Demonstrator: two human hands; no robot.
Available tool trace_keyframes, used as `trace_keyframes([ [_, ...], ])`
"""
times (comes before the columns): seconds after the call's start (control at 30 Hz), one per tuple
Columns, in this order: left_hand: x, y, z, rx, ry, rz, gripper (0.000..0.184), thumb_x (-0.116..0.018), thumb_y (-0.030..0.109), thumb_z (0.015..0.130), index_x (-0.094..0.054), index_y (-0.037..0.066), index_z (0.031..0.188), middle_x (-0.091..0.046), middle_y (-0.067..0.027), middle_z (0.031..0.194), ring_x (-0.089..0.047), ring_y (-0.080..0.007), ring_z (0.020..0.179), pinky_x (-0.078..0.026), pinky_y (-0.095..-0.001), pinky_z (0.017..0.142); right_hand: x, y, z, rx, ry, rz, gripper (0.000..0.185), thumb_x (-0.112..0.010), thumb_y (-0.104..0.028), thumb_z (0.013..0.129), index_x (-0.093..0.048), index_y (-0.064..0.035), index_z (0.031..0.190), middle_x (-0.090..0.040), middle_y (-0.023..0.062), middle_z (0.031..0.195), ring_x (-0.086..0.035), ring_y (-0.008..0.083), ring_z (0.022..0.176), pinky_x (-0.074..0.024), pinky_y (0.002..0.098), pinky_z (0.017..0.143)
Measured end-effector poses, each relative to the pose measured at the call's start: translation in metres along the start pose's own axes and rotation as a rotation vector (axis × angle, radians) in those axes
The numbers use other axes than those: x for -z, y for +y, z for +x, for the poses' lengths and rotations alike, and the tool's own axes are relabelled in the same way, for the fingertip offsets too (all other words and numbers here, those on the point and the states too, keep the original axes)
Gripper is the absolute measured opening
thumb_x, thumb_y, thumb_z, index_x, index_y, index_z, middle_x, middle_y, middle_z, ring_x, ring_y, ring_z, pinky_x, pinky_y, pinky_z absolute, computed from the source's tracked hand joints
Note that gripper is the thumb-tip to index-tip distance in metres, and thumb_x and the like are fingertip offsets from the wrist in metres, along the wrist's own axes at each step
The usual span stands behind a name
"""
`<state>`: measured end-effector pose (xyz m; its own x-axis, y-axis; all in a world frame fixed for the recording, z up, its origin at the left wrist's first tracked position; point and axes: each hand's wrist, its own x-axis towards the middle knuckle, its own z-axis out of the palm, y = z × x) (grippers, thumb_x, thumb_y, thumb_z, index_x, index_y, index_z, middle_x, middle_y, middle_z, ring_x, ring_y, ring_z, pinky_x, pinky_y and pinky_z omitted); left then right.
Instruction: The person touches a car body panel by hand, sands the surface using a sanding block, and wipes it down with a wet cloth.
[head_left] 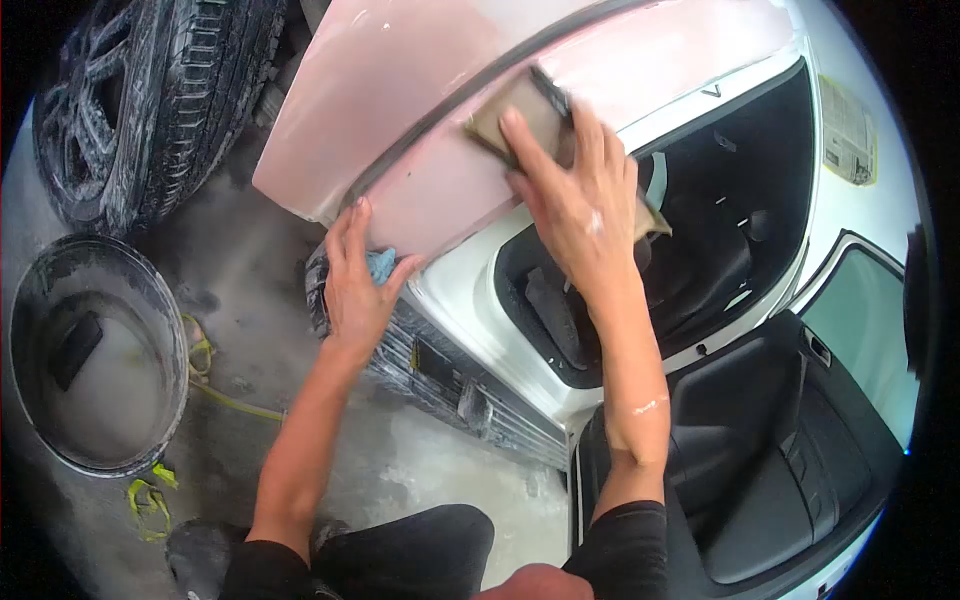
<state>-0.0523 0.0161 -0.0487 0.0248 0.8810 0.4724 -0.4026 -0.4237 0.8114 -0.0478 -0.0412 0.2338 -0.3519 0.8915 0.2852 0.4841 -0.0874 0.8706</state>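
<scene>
My right hand [588, 195] presses a sanding block wrapped in brownish sandpaper [500, 112] on the pink-primed car panel [440, 195]. One dark end of the block [549, 88] shows past my fingers, and a sandpaper corner [655, 222] sticks out on the other side. At the panel's lower edge, my left hand [358, 290] rests its fingertips on the pink surface. A crumpled blue cloth [380, 264] shows between its thumb and fingers, partly hidden by the hand.
At left, a black bucket [180, 400] holds cloudy water and a dark block [77, 350]. A dusty wheel [200, 90] stands above it. Yellow-green straps [150, 510] lie on the floor. On the right are the car's door opening and an open door with black trim [770, 450].
</scene>
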Motion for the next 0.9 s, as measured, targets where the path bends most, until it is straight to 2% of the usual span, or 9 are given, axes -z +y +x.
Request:
trace_keyframes([
  [0.17,0.002,-0.003,0.0,-0.008,-0.022,-0.006,0.102,-0.096,0.023,0.083,-0.04,0.01,0.167,-0.049,-0.0247,0.154,-0.056,-0.0453,0.14,-0.052,-0.052,0.112,0.029,0.001,-0.075,-0.099,-0.195,-0.019,0.07,-0.085,-0.014,0.086,-0.064,-0.0319,0.151,-0.047,0.0289,0.156,-0.054,0.0474,0.133,-0.0453,0.0562,0.107],
  [0.27,0.002,-0.001,0.003,0.017,-0.027,-0.005,0.102,-0.095,0.022,0.083,-0.039,0.01,0.168,-0.048,-0.0245,0.155,-0.056,-0.0452,0.14,-0.053,-0.0519,0.111,0.039,0.006,-0.093,-0.184,-0.186,-0.025,0.072,-0.085,-0.013,0.087,-0.063,-0.032,0.152,-0.046,0.031,0.156,-0.054,0.049,0.135,-0.0448,0.0567,0.108],
  [0.4,0.003,0.002,0.0,0.024,-0.046,-0.023,0.103,-0.095,0.022,0.084,-0.037,0.01,0.168,-0.046,-0.0242,0.156,-0.056,-0.0452,0.14,-0.054,-0.0516,0.11,0.036,0.004,-0.067,-0.133,-0.136,-0.011,0.075,-0.085,-0.011,0.087,-0.06,-0.0322,0.154,-0.046,0.0319,0.156,-0.052,0.0504,0.137,-0.0441,0.058,0.11],
  [0.5,0.002,0.0,-0.001,0.025,-0.054,0.031,0.103,-0.094,0.022,0.085,-0.036,0.009,0.169,-0.045,-0.0247,0.157,-0.056,-0.0447,0.14,-0.053,-0.0515,0.111,0.02,0.005,-0.054,-0.078,-0.1,-0.027,0.083,-0.092,-0.01,0.076,-0.066,-0.0319,0.152,-0.049,0.0273,0.157,-0.055,0.0464,0.136,-0.0474,0.0547,0.109],
  [0.63,-0.001,0.002,-0.002,0.009,-0.034,0.04,0.103,-0.095,0.022,0.085,-0.036,0.009,0.169,-0.046,-0.0253,0.156,-0.056,-0.0449,0.14,-0.054,-0.0515,0.111,0.008,0.0,-0.008,-0.027,-0.017,0.017,0.074,-0.081,-0.011,0.084,-0.062,-0.0296,0.153,-0.05,0.0287,0.151,-0.055,0.047,0.131,-0.0453,0.0575,0.106],
  [0.67,0.001,0.002,-0.001,0.009,-0.039,0.034,0.103,-0.095,0.022,0.085,-0.036,0.009,0.169,-0.047,-0.0254,0.156,-0.056,-0.0452,0.14,-0.054,-0.0515,0.111,0.004,-0.004,0.008,-0.017,0.039,-0.007,0.072,-0.079,-0.013,0.084,-0.062,-0.0281,0.152,-0.052,0.0281,0.149,-0.057,0.0448,0.127,-0.0466,0.0557,0.1],
  [0.77,0.001,0.0,-0.003,0.006,-0.037,0.039,0.103,-0.095,0.022,0.085,-0.036,0.01,0.169,-0.047,-0.0255,0.155,-0.056,-0.046,0.139,-0.054,-0.0519,0.111,-0.003,-0.008,0.014,-0.028,0.065,-0.105,0.069,-0.077,-0.013,0.086,-0.062,-0.0272,0.152,-0.052,0.0276,0.149,-0.057,0.0435,0.125,-0.0469,0.0547,0.097],
  [0.9,0.001,0.0,-0.001,0.025,-0.031,0.044,0.102,-0.095,0.022,0.085,-0.037,0.01,0.168,-0.047,-0.0257,0.155,-0.057,-0.0466,0.138,-0.054,-0.0524,0.11,0.006,-0.021,-0.021,-0.085,-0.017,-0.016,0.061,-0.067,-0.013,0.093,-0.063,-0.0261,0.152,-0.05,0.0296,0.15,-0.056,0.0459,0.125,-0.0468,0.0552,0.099],
])
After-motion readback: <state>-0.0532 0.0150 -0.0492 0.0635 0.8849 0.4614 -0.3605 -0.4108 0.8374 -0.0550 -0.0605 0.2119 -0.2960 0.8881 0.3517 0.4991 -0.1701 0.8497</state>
